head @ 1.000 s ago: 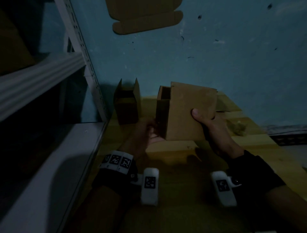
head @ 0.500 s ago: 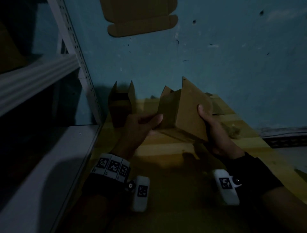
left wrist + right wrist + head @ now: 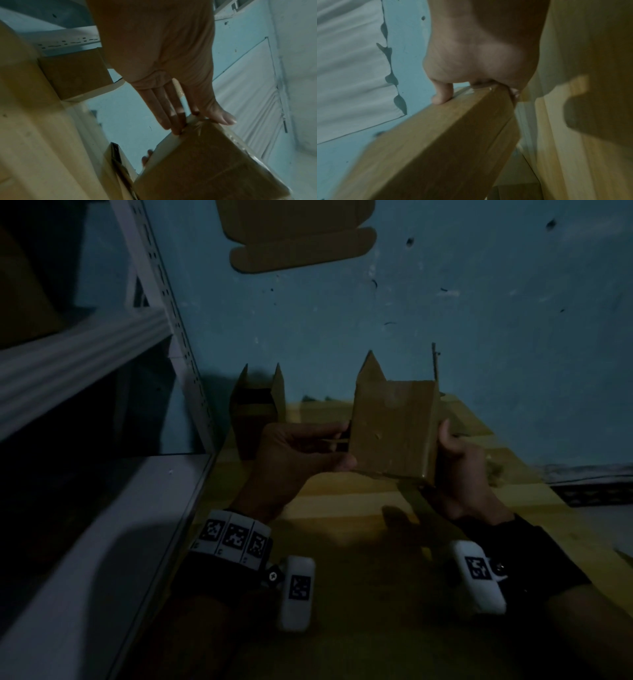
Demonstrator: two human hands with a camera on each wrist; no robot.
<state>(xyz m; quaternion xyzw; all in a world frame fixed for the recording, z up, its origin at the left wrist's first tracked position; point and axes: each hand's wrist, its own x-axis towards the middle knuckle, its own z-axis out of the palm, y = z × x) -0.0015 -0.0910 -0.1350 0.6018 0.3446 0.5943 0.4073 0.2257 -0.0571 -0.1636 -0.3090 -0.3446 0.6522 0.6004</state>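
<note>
I hold a small brown cardboard box (image 3: 394, 426) upright above the wooden table (image 3: 342, 501), its open flaps pointing up. My left hand (image 3: 301, 453) pinches the box's lower left edge between thumb and fingers; in the left wrist view the fingers (image 3: 171, 115) lie along a corner of the box (image 3: 205, 162). My right hand (image 3: 459, 463) grips the box's right side, thumb in front and the other fingers hidden behind. In the right wrist view the right hand (image 3: 479, 54) sits on an edge of the box (image 3: 436, 142).
A second open cardboard box (image 3: 257, 412) stands on the table at the back left against the blue wall. A white metal shelf rack (image 3: 85, 364) runs along the left side. A flat cardboard cutout (image 3: 298, 234) hangs high on the wall.
The box has been turned from a tilted pose to upright with its flaps up. My left hand has come round to pinch its left edge; the right hand has kept its hold.
</note>
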